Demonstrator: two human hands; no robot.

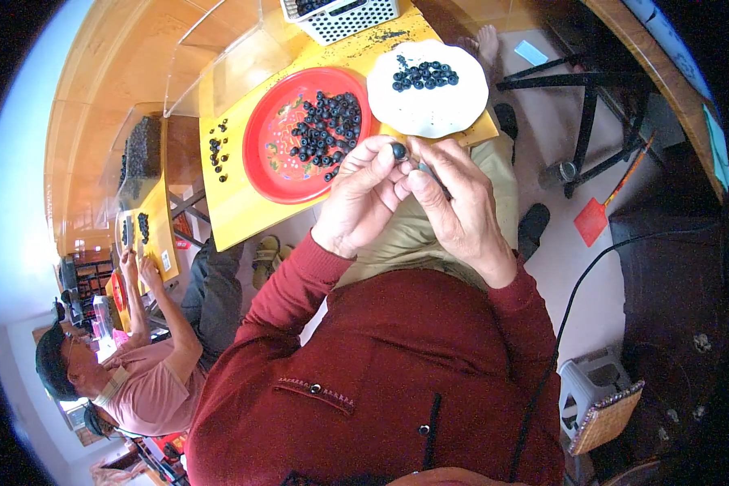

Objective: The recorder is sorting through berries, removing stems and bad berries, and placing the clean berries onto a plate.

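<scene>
My left hand (358,194) pinches a dark, glossy round bead (398,151) between thumb and fingertips. Close against it, my right hand (459,202) is closed round a slim dark tool (435,180) with a greenish part; its kind is mostly hidden by the fingers. Both hands are held above my lap, at the near edge of the yellow table. Just beyond the left hand lies a red plate (261,162) with a heap of similar dark beads (329,130). A white scalloped plate (426,115) beyond my right hand bears a smaller cluster of beads (426,75).
Several loose beads (218,154) lie on the yellow table (233,212), left of the red plate. A white perforated basket (352,23) stands at the far edge near dark crumbs. At left, another person (150,381) works at a second table. A red fly swatter (591,221) and a stool (591,381) are at right.
</scene>
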